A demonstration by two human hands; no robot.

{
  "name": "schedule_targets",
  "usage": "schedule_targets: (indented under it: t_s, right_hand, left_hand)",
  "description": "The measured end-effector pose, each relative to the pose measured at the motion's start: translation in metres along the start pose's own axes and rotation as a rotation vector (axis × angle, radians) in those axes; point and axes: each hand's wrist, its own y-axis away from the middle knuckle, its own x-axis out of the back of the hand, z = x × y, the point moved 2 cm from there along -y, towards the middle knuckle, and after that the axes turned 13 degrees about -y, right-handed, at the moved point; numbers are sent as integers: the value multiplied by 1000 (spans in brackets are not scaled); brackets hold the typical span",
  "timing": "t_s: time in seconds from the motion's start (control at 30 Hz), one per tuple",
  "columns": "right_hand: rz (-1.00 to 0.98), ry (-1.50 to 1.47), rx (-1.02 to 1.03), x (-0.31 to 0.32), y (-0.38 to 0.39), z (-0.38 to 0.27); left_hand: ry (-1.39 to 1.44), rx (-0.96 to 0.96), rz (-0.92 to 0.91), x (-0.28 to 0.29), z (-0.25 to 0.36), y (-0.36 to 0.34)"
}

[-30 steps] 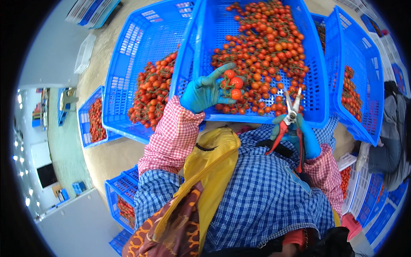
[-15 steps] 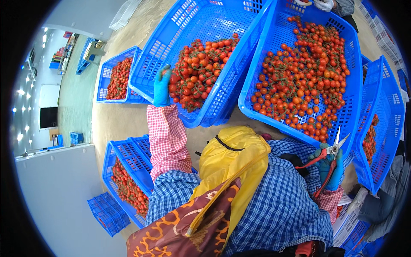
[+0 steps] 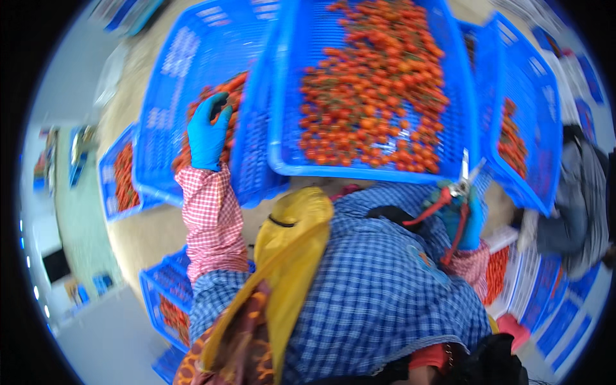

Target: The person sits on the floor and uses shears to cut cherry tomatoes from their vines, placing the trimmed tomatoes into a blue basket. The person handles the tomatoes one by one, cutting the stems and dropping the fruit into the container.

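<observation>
My left hand (image 3: 207,135), in a blue glove, is over the left crate (image 3: 176,96) among vine tomatoes (image 3: 234,93), fingers curved and apart, with nothing visible held; blur obscures its fingertips. My right hand (image 3: 470,218), also gloved blue, grips red-handled shears (image 3: 459,187), blades upward, just below the lower right edge of the middle crate (image 3: 356,170). Many cherry tomatoes (image 3: 378,77) lie in that crate, some on green stems.
Another tomato crate (image 3: 526,128) stands at right and a smaller one (image 3: 115,199) at far left. More crates (image 3: 160,276) are at lower left. A person's dark-clad legs (image 3: 564,224) show at far right. My yellow bag (image 3: 292,237) hangs before me.
My left hand has left the middle crate for the left one; the tomatoes it held are no longer visible in it. The shears have moved slightly down and right. The view has swung between frames.
</observation>
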Motion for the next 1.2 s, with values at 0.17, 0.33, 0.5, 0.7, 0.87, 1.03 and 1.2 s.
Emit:
schedule_targets:
  t_s: [0.17, 0.33, 0.5, 0.7, 0.87, 1.03, 1.2]
  right_hand:
    - [34, -17, 106, 29, 12, -9]
    - [63, -86, 144, 41, 35, -10]
    - [164, -99, 177, 61, 45, -9]
    - [107, -133, 120, 75, 35, -7]
    - [101, -183, 92, 75, 27, -7]
    - [132, -184, 117, 79, 28, -13]
    - [184, -188, 115, 82, 20, -14]
  left_hand:
    - [156, -743, -472, -144, 172, -11]
    - [-3, -1141, -854, -263, 249, 36]
    - [-186, -1243, -1016, -284, 215, 28]
    - [-376, -1110, -784, -225, 187, -23]
    - [-36, -1386, -953, -248, 213, 43]
    - [107, -839, -1085, -266, 195, 1]
    - [-194, -1079, -591, -243, 209, -23]
